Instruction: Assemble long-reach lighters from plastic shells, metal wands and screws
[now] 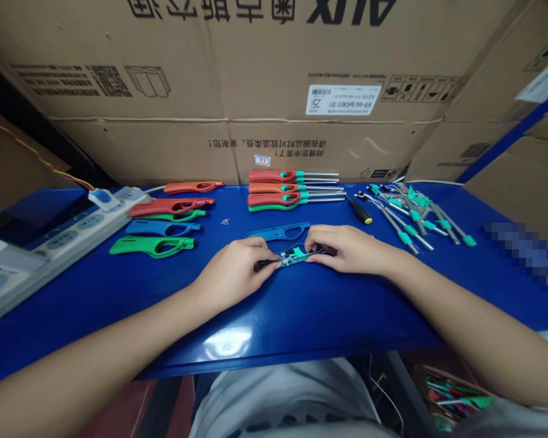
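My left hand is closed on the left end of a blue gas lighter with its inner parts showing. Clear, white and turquoise pieces sit in the lighter's body, and a dark piece shows near my left fingertips. At its other end, my right hand has thumb and fingers pinched on it, partly hiding it. Just behind both hands lies a blue shell half, its trigger opening beside my right fingers.
Several coloured shells lie left, beside a white power strip. Lighters with metal tubes are stacked at the back. Further right are a black screwdriver and a pile of metal tubes. Cardboard walls the back.
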Tool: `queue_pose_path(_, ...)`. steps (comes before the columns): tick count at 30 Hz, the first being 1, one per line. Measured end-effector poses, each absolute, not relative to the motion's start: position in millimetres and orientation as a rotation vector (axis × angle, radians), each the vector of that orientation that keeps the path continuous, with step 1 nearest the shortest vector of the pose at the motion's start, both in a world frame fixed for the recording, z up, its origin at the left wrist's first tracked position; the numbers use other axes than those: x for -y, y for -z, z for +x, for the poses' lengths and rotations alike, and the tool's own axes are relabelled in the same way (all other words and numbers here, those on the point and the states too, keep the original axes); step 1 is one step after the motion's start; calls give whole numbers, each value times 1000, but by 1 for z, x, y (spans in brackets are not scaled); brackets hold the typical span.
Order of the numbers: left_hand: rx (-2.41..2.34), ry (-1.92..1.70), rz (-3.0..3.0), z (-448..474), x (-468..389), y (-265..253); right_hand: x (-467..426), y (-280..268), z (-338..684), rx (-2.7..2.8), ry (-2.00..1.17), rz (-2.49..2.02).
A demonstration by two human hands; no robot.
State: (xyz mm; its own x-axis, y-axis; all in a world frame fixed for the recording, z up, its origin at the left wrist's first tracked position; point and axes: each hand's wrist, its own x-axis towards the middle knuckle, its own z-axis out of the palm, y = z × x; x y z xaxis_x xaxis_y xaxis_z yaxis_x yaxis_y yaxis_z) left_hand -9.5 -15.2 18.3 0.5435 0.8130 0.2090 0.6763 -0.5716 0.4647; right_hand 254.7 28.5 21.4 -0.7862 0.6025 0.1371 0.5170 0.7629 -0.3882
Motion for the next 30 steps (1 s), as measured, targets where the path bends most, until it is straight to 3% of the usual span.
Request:
queue_pose_path(11,-1222,-592,2454,-10,14,-17,-30,-20,257,2642,-608,-724)
queue_pose_path(24,-1290,-524,2764,-10,20,-21,-36,-14,253,2495,-766,-889)
queue_pose_path(30,-1028,-441,2894,-3,24,-19,-36,-15,252,2472,-750,-906)
